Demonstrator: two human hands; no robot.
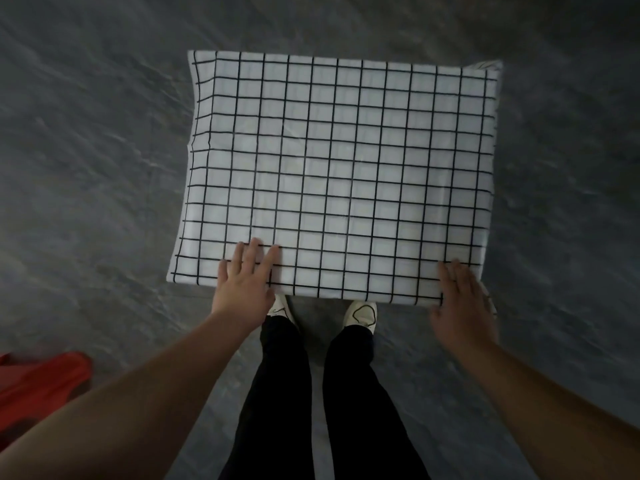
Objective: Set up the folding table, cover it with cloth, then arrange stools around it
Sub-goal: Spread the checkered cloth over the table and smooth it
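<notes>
A white cloth with a black grid pattern [339, 168] covers the whole top of the small table in front of me; the table itself is hidden beneath it. The cloth hangs a little over the left and near edges. My left hand [244, 277] lies flat with straight fingers on the cloth's near left part. At the near right corner my right hand [462, 303] rests with its fingers straight over the edge, blurred by motion. Neither hand holds anything.
A red stool [38, 386] shows partly at the lower left edge. Dark grey stone-like floor [86, 150] surrounds the table on every side. My legs in black trousers and white shoes [362, 313] stand right at the table's near edge.
</notes>
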